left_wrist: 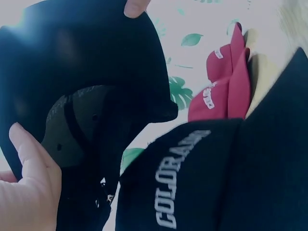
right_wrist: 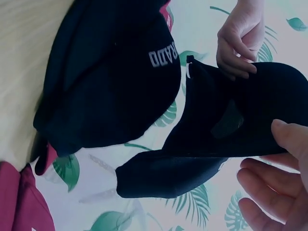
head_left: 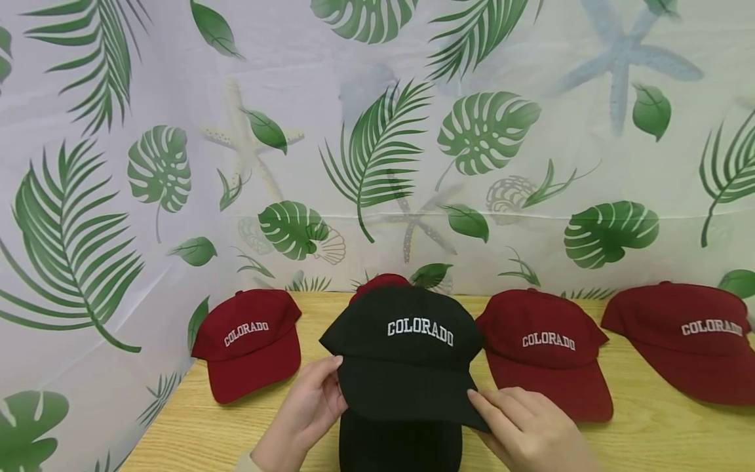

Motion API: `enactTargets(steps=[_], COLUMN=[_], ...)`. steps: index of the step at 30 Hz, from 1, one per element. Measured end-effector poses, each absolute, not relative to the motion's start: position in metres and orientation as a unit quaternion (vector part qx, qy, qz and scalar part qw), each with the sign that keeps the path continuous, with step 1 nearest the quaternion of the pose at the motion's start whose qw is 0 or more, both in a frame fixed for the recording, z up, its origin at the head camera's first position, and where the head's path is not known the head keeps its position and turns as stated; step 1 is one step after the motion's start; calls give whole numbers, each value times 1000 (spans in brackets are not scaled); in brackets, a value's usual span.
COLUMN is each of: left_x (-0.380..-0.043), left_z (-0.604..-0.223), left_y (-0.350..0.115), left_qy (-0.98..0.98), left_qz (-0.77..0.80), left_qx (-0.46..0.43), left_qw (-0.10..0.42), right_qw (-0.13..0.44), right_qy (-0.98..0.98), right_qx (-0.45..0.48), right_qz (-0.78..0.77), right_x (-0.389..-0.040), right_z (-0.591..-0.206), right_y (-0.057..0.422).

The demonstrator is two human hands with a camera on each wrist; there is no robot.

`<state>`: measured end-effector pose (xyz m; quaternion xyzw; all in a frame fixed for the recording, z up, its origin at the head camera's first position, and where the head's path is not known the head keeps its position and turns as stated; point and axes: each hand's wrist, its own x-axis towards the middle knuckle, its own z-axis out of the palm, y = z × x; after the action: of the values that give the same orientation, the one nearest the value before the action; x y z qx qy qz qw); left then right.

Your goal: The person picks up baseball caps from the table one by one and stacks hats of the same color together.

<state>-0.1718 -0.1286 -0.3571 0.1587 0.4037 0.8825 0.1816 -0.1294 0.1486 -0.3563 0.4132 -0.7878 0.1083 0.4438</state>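
A black baseball cap (head_left: 401, 387) with white COLORADO lettering is held up in front of me by both hands. My left hand (head_left: 312, 403) grips the left side of its brim. At the brim's right corner, my right hand (head_left: 525, 423) pinches the edge between thumb and fingers, as the right wrist view shows for this hand (right_wrist: 274, 178). The left wrist view looks into the underside of the held cap (left_wrist: 115, 53). A second black cap (head_left: 401, 449) sits on the table just below, its crown hidden in the head view; its COLORADO lettering shows on the cap (left_wrist: 183, 178) in the left wrist view.
A red COLORADO cap (head_left: 253, 347) sits at left; two more red caps, one nearer (head_left: 545, 360) and one far right (head_left: 696, 341), stand at right. Another red cap (head_left: 383, 280) peeks out behind the held one. They rest on a wooden table (head_left: 189, 419) before a leaf-printed curtain (head_left: 377, 164).
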Motion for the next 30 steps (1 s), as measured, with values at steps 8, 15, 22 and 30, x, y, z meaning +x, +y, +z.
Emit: enactTargets(steps=[8,15,22,30], left_x=[-178,-187,-192,-191], left_z=[-366,-376,-384,-394], left_y=[-140,-150,-158,-161], left_qy=[480,632,769,819], left_qz=[841,736,597,534], left_qx=[152,104,117,114], left_qw=[201,221,196,176], right_qw=[424,405,298,150], right_qy=[-801,-807,-835,-831], right_qx=[407,413,447,524], right_qz=[115,119,118,106], right_x=[-132,-133,-136,-149], right_z=[-370,-375,-380,-386], right_y=[141,138,141,143])
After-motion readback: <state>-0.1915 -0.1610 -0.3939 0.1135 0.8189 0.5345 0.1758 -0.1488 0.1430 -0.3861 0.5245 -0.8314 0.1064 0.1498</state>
